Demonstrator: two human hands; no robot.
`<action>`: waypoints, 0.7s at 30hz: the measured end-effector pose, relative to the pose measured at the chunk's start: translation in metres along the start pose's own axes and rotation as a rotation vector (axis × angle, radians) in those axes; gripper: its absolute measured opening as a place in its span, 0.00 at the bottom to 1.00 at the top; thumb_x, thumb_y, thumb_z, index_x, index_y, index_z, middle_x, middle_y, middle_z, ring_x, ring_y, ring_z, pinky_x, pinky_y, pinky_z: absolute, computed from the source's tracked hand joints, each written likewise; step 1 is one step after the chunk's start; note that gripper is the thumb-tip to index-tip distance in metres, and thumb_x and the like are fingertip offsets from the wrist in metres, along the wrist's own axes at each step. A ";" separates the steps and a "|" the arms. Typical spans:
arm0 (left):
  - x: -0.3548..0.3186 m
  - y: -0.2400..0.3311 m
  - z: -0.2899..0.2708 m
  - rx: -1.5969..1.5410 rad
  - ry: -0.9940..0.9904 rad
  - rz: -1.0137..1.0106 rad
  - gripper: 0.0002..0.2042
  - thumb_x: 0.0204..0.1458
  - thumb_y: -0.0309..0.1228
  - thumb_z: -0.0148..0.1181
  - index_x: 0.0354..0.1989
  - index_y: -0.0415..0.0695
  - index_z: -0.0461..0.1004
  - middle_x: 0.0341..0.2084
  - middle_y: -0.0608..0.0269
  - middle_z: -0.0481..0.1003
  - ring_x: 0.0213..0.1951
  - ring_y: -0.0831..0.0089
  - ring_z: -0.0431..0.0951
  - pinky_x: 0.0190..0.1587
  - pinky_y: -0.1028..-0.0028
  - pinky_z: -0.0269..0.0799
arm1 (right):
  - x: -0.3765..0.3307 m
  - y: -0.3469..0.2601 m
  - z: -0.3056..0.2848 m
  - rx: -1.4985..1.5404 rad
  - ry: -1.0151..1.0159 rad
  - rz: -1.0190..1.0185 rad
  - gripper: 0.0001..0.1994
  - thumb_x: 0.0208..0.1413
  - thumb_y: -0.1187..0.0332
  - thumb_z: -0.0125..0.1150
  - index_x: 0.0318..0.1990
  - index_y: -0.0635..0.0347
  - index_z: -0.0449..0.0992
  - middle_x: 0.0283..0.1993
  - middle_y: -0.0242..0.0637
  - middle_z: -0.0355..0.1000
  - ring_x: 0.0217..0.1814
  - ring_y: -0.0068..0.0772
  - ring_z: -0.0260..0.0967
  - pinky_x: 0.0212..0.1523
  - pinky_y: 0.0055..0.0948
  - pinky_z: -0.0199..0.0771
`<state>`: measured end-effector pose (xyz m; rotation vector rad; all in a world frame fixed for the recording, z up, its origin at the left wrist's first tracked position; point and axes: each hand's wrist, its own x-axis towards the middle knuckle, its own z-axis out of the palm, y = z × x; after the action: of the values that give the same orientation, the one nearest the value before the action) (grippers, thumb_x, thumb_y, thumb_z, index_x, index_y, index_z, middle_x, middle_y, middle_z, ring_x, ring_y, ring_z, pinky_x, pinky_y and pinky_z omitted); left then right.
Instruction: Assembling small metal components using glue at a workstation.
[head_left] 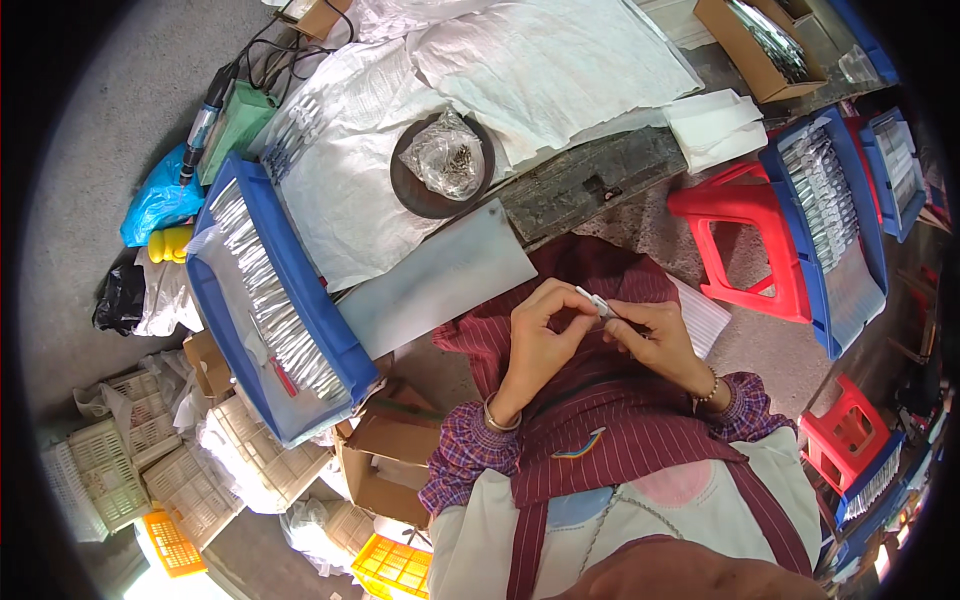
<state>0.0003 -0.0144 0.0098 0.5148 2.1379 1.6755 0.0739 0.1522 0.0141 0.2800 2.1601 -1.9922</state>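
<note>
1. Left hand [540,335] is raised over the lap, fingers curled, thumb and fingertips pinching one end of a small silvery part [594,302].
2. Right hand [655,335] meets it from the other side, fingers bent and pressed on the same part; the part sits between both hands, above the striped apron [610,425].
3. Both wrists wear bracelets, and checked sleeves [462,450] cover the forearms.
4. Left of the hands, a blue tray [330,320] holds a long row of silvery pieces, with a red-handled tool lying in it.
5. Just beside that tray lies a grey sheet [440,275] on the bench edge.
6. Farther up, a dark round dish [405,185] holds a clear bag of small metal bits, resting on white paper [550,60].
7. At right, a red stool [745,245] stands beside a second blue tray [835,330] of silvery pieces.
8. Cardboard boxes [385,450] and white and orange plastic crates sit on the floor at lower left.
</note>
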 end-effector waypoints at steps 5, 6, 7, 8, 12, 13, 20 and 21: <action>-0.002 -0.004 0.004 -0.172 0.032 -0.171 0.09 0.39 0.19 0.63 0.31 0.41 0.74 0.26 0.67 0.73 0.26 0.83 0.72 0.26 0.84 0.64 | 0.001 0.001 -0.002 0.035 -0.026 0.035 0.12 0.54 0.72 0.56 0.45 0.65 0.75 0.24 0.34 0.74 0.21 0.16 0.68 0.22 0.17 0.68; -0.001 -0.004 0.003 -0.187 0.007 -0.186 0.12 0.39 0.19 0.63 0.34 0.41 0.74 0.27 0.65 0.74 0.27 0.79 0.74 0.28 0.82 0.67 | 0.001 0.002 -0.003 0.067 -0.042 0.067 0.12 0.54 0.71 0.56 0.46 0.65 0.75 0.24 0.33 0.74 0.21 0.15 0.68 0.22 0.17 0.67; -0.001 -0.004 0.002 -0.202 -0.018 -0.201 0.14 0.39 0.19 0.63 0.37 0.42 0.74 0.29 0.63 0.75 0.29 0.76 0.75 0.29 0.79 0.69 | 0.000 0.005 -0.004 0.067 -0.041 0.067 0.12 0.54 0.71 0.56 0.46 0.65 0.75 0.24 0.33 0.74 0.21 0.15 0.68 0.22 0.17 0.67; -0.001 -0.001 0.001 -0.201 -0.018 -0.201 0.14 0.39 0.19 0.63 0.37 0.42 0.74 0.29 0.63 0.75 0.29 0.76 0.75 0.29 0.79 0.69 | 0.000 0.009 -0.005 0.136 -0.065 0.128 0.12 0.55 0.71 0.56 0.46 0.64 0.75 0.24 0.32 0.74 0.21 0.14 0.67 0.21 0.16 0.66; 0.002 0.005 -0.004 0.438 -0.030 0.356 0.18 0.41 0.19 0.62 0.44 0.40 0.73 0.39 0.56 0.75 0.41 0.65 0.77 0.45 0.68 0.71 | 0.001 0.014 -0.014 0.227 -0.167 0.226 0.13 0.56 0.69 0.55 0.46 0.64 0.75 0.25 0.29 0.74 0.22 0.11 0.65 0.22 0.14 0.65; 0.002 0.004 -0.005 0.591 -0.054 0.498 0.18 0.41 0.19 0.61 0.45 0.41 0.73 0.41 0.55 0.75 0.44 0.61 0.76 0.49 0.63 0.70 | 0.000 0.014 -0.016 0.226 -0.170 0.226 0.13 0.56 0.69 0.55 0.46 0.64 0.75 0.25 0.29 0.74 0.22 0.11 0.65 0.22 0.14 0.65; -0.007 0.000 -0.007 0.621 -0.130 0.564 0.18 0.39 0.19 0.60 0.43 0.40 0.74 0.42 0.56 0.75 0.47 0.61 0.75 0.52 0.61 0.68 | -0.001 0.009 -0.017 0.207 -0.231 0.245 0.13 0.54 0.68 0.58 0.45 0.65 0.75 0.27 0.30 0.74 0.24 0.12 0.66 0.23 0.14 0.66; -0.008 0.000 -0.005 0.603 -0.135 0.564 0.18 0.38 0.19 0.60 0.43 0.40 0.74 0.41 0.56 0.75 0.47 0.62 0.75 0.52 0.61 0.68 | -0.001 0.008 -0.016 0.208 -0.227 0.250 0.13 0.54 0.68 0.58 0.45 0.65 0.75 0.27 0.30 0.74 0.24 0.12 0.66 0.23 0.14 0.66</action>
<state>0.0042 -0.0226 0.0115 1.4696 2.5253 1.1310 0.0770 0.1692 0.0079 0.3187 1.6950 -1.9967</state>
